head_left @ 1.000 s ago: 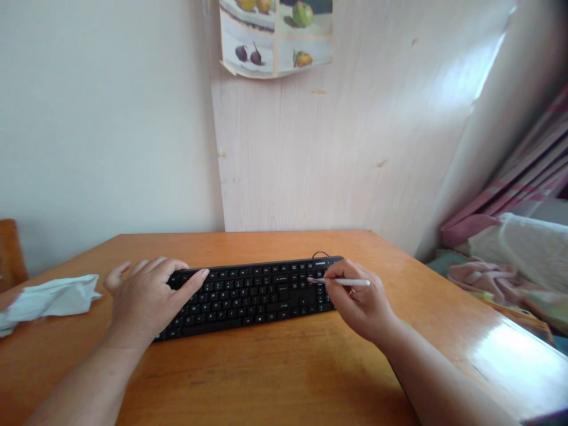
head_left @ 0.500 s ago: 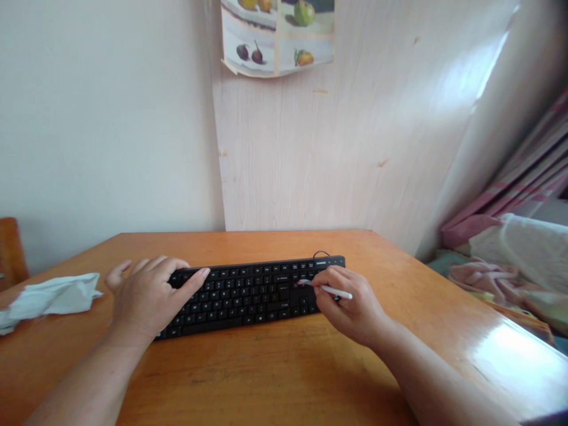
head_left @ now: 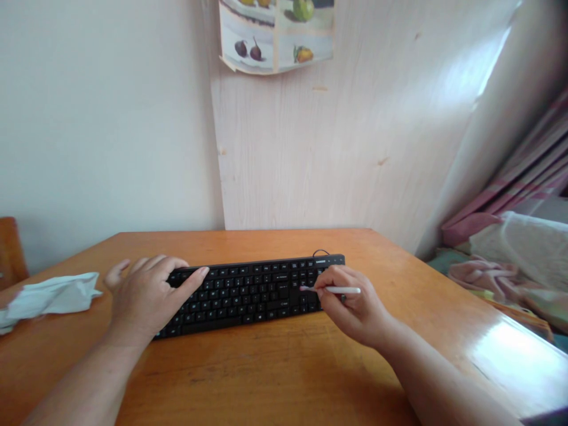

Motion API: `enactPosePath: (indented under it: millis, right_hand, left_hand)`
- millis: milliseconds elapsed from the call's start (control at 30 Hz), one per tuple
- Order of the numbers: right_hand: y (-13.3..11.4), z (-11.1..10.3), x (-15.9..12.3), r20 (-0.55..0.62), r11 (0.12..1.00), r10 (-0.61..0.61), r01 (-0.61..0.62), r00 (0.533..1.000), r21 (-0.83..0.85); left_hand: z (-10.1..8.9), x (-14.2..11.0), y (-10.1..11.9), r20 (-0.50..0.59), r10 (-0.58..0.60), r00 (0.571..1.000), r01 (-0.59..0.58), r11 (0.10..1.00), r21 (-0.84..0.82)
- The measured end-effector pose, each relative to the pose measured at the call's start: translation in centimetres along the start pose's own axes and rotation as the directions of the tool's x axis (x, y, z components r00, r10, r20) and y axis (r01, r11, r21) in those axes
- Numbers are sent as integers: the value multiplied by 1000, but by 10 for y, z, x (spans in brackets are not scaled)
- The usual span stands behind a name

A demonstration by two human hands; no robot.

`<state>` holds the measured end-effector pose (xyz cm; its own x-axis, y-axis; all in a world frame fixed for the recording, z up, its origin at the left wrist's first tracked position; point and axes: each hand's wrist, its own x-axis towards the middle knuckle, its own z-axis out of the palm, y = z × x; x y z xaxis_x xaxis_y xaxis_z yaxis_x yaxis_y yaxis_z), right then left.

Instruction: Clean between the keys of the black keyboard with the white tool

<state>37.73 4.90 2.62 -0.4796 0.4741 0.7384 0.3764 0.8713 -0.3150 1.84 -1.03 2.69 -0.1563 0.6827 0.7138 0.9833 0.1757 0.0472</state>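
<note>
A black keyboard (head_left: 239,296) lies at a slight slant on the wooden table, its right end farther back. Its left end is held by my left hand (head_left: 148,293), the thumb across the top row of keys and the other fingers at the back edge. Pinched in my right hand (head_left: 348,302) is a slim white-handled brush (head_left: 346,290) with a small pinkish tip. That tip is at the keys between the main block and the number pad; whether it touches them I cannot tell. My right hand covers much of the number pad.
A crumpled white cloth (head_left: 53,296) is on the table (head_left: 266,378) to the left. The keyboard's cable (head_left: 322,252) loops behind it. A wall with a fruit picture (head_left: 277,41) rises behind the table. Piled bedding (head_left: 483,272) lies beyond the right edge.
My right hand has shifted slightly to the right, and the brush now lies more level, its tip a little lower on the keys. My left hand keeps its grip on the keyboard.
</note>
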Motion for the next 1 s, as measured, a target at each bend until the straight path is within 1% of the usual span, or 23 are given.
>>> enactPosePath:
  millis: [100,200,333,467,633,700,767,800,867,933,1000]
  right_hand:
    - [-2,3,1,73,994,-77,71,994,79]
    - [-2,5,2,81,990,-106,98,991,97]
    - [-1,5,3,110,992,-109,102,988,69]
    - [3,4,3,119,998,-57,61,991,-28]
    - [9,0,3,43,981,61,-52,997,-189]
    - [10,-2,3,-14,958,90,-91,996,-270]
    - [11,-4,2,-80,939,120,-139,990,-315]
    - [11,-5,2,-108,938,136,-163,985,-306]
    - [10,-5,0,-143,955,155,-186,977,-231]
    - [8,-2,-1,-150,979,132,-152,980,-134]
    - [5,1,-2,-143,995,63,-74,988,-72]
  left_hand:
    - [0,0,1,5,-3,1000,3,1000,3]
    - [-1,-1,2,5,-6,1000,6,1000,-6]
    - [-1,0,2,3,-19,1000,20,1000,-9]
    - [0,-1,1,11,-23,1000,23,1000,1]
    - [1,-1,0,12,-11,1000,11,1000,-4]
    - [1,-1,0,11,-14,1000,14,1000,-7]
    - [1,-1,0,9,-14,1000,14,1000,-7]
    - [1,-1,0,9,-12,1000,13,1000,-8]
    - [0,0,1,9,-7,1000,7,1000,-8]
    - [-1,0,2,7,-6,1000,6,1000,-12]
    - [-1,0,2,3,-9,1000,9,1000,-16]
